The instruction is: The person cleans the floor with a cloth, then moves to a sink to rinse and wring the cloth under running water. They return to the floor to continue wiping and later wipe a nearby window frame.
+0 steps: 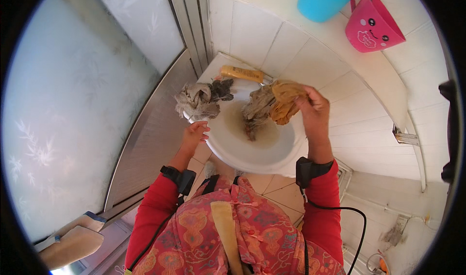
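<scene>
My right hand [314, 111] is closed on the edge of a mustard-brown cloth [285, 100]. A wet greyish-brown cloth [258, 106] hangs against it, its lower end dipping into the murky water of the white washbasin [238, 158]; whether the two are one piece I cannot tell. At the basin's left rim my left hand [195, 132] has its fingers loosely bent and apart, with nothing visible in them. Just beyond that hand, a bunched grey cloth [196, 101] lies over the rim, with a dark cloth [222, 89] beside it.
A yellow tube [241, 74] lies on the basin's back ledge. On the upper right are a blue bucket [321, 2] and a pink bucket [373, 26] with a cartoon face. A frosted glass panel [73, 105] stands at the left, and a white panelled wall [335, 78] curves behind the basin.
</scene>
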Available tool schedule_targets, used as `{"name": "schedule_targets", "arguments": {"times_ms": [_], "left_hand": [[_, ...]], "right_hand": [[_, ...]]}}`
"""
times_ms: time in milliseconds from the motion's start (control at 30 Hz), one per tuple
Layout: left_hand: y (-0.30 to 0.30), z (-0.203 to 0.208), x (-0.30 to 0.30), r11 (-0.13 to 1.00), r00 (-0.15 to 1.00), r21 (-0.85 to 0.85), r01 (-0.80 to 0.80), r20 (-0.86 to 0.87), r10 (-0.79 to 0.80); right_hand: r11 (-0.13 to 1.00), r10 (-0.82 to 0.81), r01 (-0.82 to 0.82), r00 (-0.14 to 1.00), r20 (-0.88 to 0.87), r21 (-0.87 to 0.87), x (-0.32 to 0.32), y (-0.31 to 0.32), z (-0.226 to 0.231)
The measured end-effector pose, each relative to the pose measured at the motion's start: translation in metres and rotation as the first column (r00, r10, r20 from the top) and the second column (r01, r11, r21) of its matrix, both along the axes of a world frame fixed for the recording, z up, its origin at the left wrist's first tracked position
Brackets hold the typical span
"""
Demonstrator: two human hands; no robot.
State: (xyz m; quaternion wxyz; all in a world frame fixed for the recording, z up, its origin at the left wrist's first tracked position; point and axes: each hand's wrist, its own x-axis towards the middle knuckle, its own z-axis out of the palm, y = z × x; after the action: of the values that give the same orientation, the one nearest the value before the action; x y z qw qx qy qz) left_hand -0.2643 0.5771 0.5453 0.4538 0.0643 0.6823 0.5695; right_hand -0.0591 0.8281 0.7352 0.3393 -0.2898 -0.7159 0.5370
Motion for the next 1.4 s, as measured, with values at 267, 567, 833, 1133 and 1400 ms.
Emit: {"name": "schedule_targets", "arguments": {"times_ms": [267, 567, 833, 1133, 1400], "left_hand": [[-0.006, 0.008, -0.020, 0.996, 0.998, 0.069, 0.056, 0.004, -0.056], [-0.042, -0.019, -0.026, 0.997, 0.996, 0.017, 0.071, 0.044, -0.072], [-0.115, -0.022, -0.005, 0.977, 0.996, -0.197, -0.076, 0.039, 0.085], [-0.152, -0.021, 0.025, 0.954, 0.978, -0.233, -0.187, 0.048, 0.204], [-0.136, -0.016, 0.014, 0.961, 0.968, -0.145, -0.237, 0.045, 0.246]], "right_hand": [[0.997, -0.017, 0.026, 0.990, -0.138, 0.069, -0.002, -0.023, 0.061], [0.981, 0.157, -0.192, 0.884, 0.441, 0.037, -0.001, -0.029, -0.117], [0.894, -0.095, -0.404, 0.254, 0.963, 0.195, -0.015, -0.007, -0.215], [0.762, 0.114, -0.641, 0.271, 0.956, 0.091, -0.039, -0.030, -0.292], [0.948, 0.232, -0.305, 0.855, 0.463, 0.089, -0.017, -0.002, -0.142]]}}
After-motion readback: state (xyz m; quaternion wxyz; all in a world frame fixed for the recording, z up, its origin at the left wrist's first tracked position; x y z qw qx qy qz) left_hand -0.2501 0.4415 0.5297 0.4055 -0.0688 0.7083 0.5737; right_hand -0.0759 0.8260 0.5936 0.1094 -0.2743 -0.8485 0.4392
